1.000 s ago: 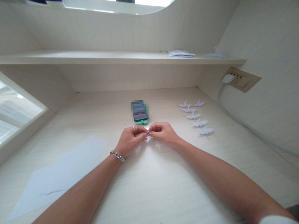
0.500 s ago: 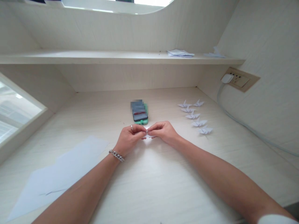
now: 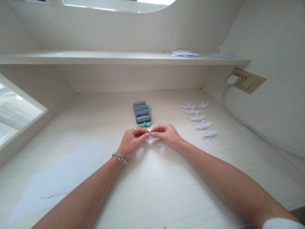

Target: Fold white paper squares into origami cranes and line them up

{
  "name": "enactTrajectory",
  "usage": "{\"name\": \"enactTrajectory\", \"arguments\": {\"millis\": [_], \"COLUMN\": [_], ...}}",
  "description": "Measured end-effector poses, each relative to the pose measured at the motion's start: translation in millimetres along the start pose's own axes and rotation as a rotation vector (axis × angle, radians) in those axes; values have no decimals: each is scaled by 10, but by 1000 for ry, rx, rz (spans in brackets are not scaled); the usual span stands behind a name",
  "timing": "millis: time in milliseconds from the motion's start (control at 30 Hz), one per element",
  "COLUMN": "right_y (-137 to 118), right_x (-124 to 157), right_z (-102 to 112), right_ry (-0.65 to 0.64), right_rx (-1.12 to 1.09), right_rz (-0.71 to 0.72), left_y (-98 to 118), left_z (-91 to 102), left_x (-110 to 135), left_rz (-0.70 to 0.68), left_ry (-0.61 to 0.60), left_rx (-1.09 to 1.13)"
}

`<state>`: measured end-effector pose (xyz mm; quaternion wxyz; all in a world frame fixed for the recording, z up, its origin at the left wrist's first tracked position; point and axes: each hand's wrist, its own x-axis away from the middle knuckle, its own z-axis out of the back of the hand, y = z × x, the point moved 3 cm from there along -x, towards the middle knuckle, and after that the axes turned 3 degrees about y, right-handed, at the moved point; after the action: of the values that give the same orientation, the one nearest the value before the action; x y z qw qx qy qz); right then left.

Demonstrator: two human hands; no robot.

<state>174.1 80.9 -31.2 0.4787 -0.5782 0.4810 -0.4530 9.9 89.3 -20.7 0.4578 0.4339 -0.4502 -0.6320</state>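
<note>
A small piece of folded white paper (image 3: pixel 152 138) is pinched between both hands, just above the desk. My left hand (image 3: pixel 133 140), with a ring and a chain bracelet (image 3: pixel 119 158), grips its left side between thumb and fingers. My right hand (image 3: pixel 167 135) pinches the right side, its fingertips nearly meeting the left ones. The fingers cover part of the paper, so its full shape is hidden. Right behind the hands lies a phone (image 3: pixel 143 118) with a green item under it. Several folded paper cranes (image 3: pixel 203 125) stand to the right.
Flat white sheets (image 3: pixel 69 168) lie at the left of the desk. A shelf (image 3: pixel 107 60) crosses the back, bearing a stack of folded papers (image 3: pixel 184 54). On the right wall, a white plug sits in a socket (image 3: pixel 247 82), its cable (image 3: pixel 252 128) running along the desk.
More of the folded paper shows below my fingertips, spreading to both sides. Both hands keep their pinch and stay almost in place. The view has shifted very slightly.
</note>
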Motion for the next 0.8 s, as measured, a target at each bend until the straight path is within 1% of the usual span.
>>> {"name": "enactTrajectory", "arguments": {"millis": [333, 433, 567, 667, 800], "right_y": [20, 9, -20, -18, -8], "right_x": [-14, -17, -24, -30, -26], "right_z": [13, 12, 14, 17, 4], "right_ry": [-4, 13, 41, 58, 43], "right_rx": [85, 118, 176, 185, 177], "right_rz": [28, 51, 121, 146, 167], "left_y": [1, -6, -22, -26, -23], "left_z": [-5, -12, -13, -16, -25], "left_x": [4, 3, -2, 0, -2], "left_rz": [61, 72, 71, 69, 41], "left_ry": [13, 12, 21, 9, -20], "left_rx": [44, 57, 108, 126, 117]}}
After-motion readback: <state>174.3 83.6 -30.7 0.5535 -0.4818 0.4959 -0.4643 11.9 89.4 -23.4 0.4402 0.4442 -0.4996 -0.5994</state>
